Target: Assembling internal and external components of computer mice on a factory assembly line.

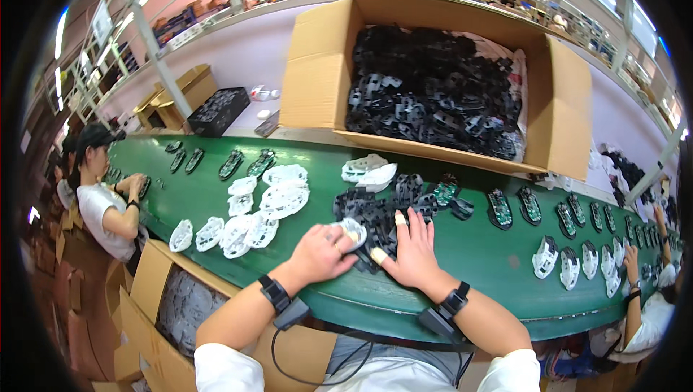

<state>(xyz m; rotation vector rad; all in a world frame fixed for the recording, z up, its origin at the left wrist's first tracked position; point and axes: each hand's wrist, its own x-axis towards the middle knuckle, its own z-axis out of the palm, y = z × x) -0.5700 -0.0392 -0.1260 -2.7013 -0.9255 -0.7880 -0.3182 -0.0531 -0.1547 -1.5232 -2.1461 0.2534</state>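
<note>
My left hand (318, 253) is closed round the edge of a white plastic shell (354, 232), over the near part of a heap of black plastic parts (368, 204) on the green work surface. To its right, my right hand (413, 253) has its fingers spread and touches the heap's near right side. Light finger covers show on some fingertips. Several white shells (284, 199) lie in a cluster left of the heap, and two more pale shells (377, 177) lie just behind it. A green circuit board in a black housing (446, 190) is to the right.
Beyond the heap, a large open carton (312, 67) holds many black parts. Rows of circuit-board assemblies (499, 208) and white shells (569, 268) lie at right. Co-workers (108, 197) work at both sides. Another carton (153, 276) stands below the front edge at left.
</note>
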